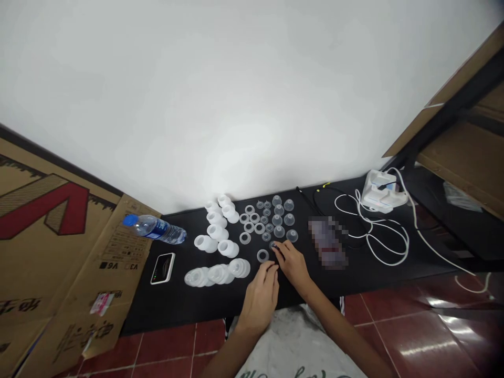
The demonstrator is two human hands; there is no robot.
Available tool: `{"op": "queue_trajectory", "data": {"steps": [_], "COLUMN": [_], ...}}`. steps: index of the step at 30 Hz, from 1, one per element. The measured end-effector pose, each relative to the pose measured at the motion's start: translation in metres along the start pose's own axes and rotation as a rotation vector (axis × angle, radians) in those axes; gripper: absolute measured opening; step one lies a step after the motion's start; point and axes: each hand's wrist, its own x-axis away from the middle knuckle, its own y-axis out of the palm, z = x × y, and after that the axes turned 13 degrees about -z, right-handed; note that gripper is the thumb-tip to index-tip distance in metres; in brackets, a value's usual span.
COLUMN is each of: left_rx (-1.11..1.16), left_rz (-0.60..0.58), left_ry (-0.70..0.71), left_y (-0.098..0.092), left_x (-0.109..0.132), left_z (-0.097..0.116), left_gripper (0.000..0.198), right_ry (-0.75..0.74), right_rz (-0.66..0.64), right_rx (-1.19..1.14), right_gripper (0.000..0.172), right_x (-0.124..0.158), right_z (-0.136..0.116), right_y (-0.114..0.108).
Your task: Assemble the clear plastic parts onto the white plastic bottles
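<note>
On the black table (189, 304) lie white plastic cups (217, 231), clear rings (249, 223) and small clear caps (279, 218) in rows. My right hand (292, 264) rests on the table with its fingertips pinching a small clear cap (273, 245). My left hand (262, 296) lies just beside it, fingers curled, close to a clear ring (262, 255). A row of lying assembled white pieces (217, 274) sits to the left of my left hand.
A water bottle (155, 228) lies on cardboard (59, 252) at the left. A phone (163, 268) sits near it. A white power strip (381, 191) with coiled cable (378, 231) lies at the right. A blurred object (327, 241) lies right of my hands.
</note>
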Motion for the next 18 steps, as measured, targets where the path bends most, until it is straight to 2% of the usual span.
{"op": "queue_trajectory", "data": {"steps": [3,5,7,10,13,18], "left_rx": [-0.101,-0.091,-0.026,0.127,0.309,0.789], "left_rz": [0.052,0.062,0.046,0.032,0.073,0.21], "left_ry": [-0.168,-0.193,-0.159,-0.097,-0.043,-0.144], "left_y": [0.016,0.031,0.043,0.051,0.051,0.056], "left_x": [-0.002,-0.003,-0.005,-0.01,-0.016,-0.023], "left_z": [-0.01,-0.015,-0.019,-0.023,-0.025,-0.026], "left_gripper": [0.049,0.055,0.053,0.049,0.042,0.045], "right_ry": [-0.009,-0.014,0.01,0.082,0.122,0.156], "right_rz": [0.039,0.053,0.063,0.091,0.153,0.231], "right_rx": [-0.179,-0.299,-0.412,-0.552,-0.615,-0.613], "right_gripper": [0.027,0.027,0.027,0.026,0.025,0.024], "right_x": [0.012,0.02,0.025,0.028,0.026,0.023], "right_z": [0.002,0.004,0.006,0.006,0.004,0.004], "right_y": [-0.009,-0.012,-0.013,-0.011,-0.01,-0.014]}}
